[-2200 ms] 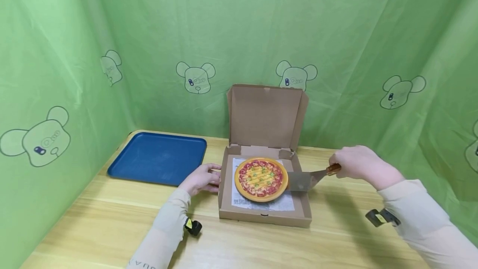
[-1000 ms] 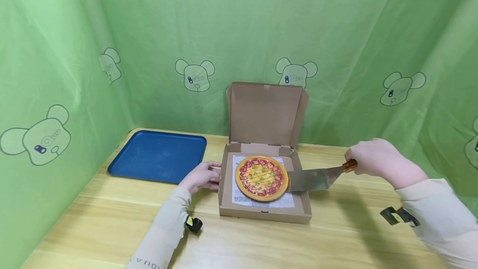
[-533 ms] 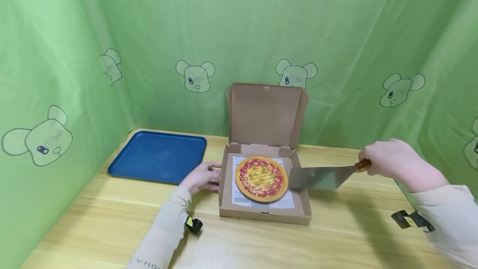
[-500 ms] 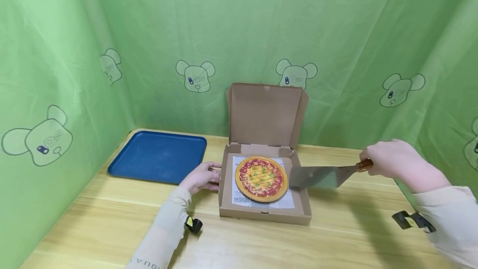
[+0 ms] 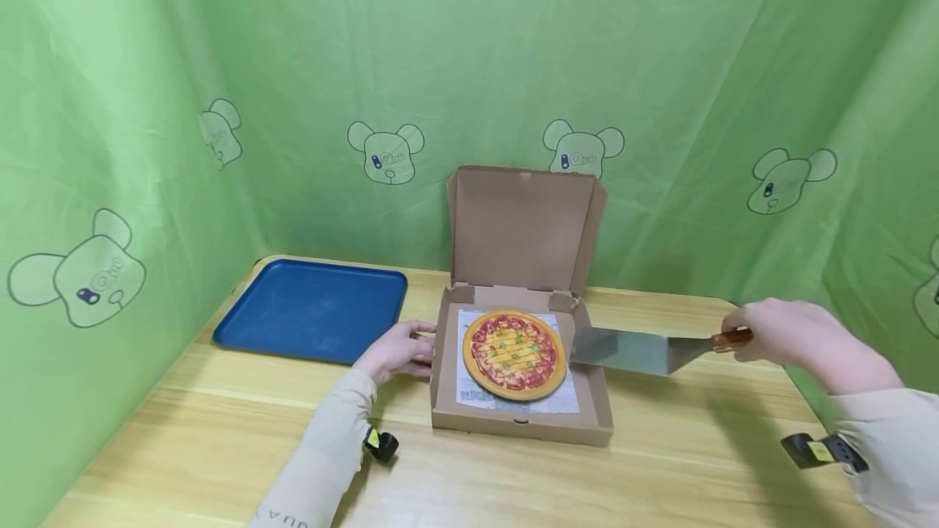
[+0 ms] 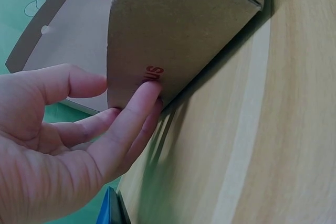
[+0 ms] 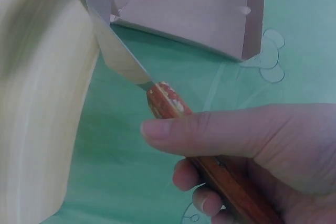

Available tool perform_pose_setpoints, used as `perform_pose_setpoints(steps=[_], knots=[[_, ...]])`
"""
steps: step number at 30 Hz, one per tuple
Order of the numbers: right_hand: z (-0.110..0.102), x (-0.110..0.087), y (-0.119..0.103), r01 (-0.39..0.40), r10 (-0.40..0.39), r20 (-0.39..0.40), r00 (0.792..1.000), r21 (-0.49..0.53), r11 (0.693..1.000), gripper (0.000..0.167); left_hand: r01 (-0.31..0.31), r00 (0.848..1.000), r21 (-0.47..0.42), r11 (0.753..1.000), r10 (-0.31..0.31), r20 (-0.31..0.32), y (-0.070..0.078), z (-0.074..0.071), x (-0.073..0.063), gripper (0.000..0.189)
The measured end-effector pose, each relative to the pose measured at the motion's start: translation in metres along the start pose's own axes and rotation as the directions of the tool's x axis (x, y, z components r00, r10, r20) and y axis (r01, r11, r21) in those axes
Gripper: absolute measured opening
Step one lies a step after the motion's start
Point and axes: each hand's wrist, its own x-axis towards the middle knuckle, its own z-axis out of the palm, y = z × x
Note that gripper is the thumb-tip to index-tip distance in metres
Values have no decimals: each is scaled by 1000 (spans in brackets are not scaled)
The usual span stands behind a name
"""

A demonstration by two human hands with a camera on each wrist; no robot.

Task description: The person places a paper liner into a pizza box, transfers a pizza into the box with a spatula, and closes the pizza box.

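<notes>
A round pizza (image 5: 513,355) with an orange crust lies on printed paper inside a cardboard pizza box (image 5: 522,428), whose lid stands raised at the back. My left hand (image 5: 397,351) rests its fingertips against the box's left outer wall; in the left wrist view those fingers (image 6: 128,121) are fairly straight, near red lettering. On the other side, my right hand (image 5: 795,342) grips the wooden handle of a broad metal spatula (image 5: 623,350), with the thumb along the handle in the right wrist view. The blade reaches over the box's right wall, its tip just beside the crust.
A blue rectangular tray (image 5: 315,308) lies left of the box, near the back edge of the wooden table (image 5: 469,483). Green curtains (image 5: 469,55) printed with bear heads close off the back and both sides.
My right hand has moved to the right, drawing the spatula blade away from the pizza's right edge; lately it has dropped slightly. The left hand, pizza and box stay in place.
</notes>
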Motion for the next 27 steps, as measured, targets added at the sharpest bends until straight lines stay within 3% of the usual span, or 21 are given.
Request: perform_pose_setpoints(steps=[10,16,27], knots=[[12,-1,6,27,-26,-50,998,14,1000,18,1,1000,17,1000,-1,-11,2,-1,-2,54],[15,-1,6,22,-19,-80,997,32,999,18,-24,1000,44,999,25,-13,14,-7,-11,52],[17,5,-5,53,-42,-155,987,66,996,24,-84,996,57,995,85,-7,36,-35,-30,46]])
